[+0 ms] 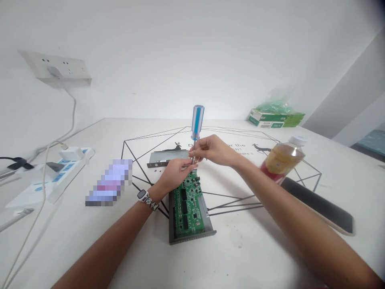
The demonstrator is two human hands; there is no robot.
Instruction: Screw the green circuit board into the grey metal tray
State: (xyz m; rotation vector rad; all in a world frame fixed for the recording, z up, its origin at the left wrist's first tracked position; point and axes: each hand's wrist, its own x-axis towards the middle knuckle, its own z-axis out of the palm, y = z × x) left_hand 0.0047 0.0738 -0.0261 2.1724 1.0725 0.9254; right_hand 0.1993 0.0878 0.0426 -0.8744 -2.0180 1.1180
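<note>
A screwdriver [197,120] with a clear and blue striped handle stands upright, tip down, over the far end of an open metal case. My right hand [215,150] pinches its shaft below the handle. Close to the tip, the fingers of my left hand [174,174] are pressed together; what lies between them is hidden. A green circuit board [191,204] sits in the dark metal case [192,239], its long side running away from me. Behind my left hand lies a separate metal cover [156,160], with a few tiny dark pieces, perhaps screws [158,170], beside it.
To the left are a blurred-out phone [110,182] and a white power strip [64,170] with cables. On the right, a drink bottle [282,158] stands by a dark phone [319,204]. Green and white boxes [270,117] rest against the back wall.
</note>
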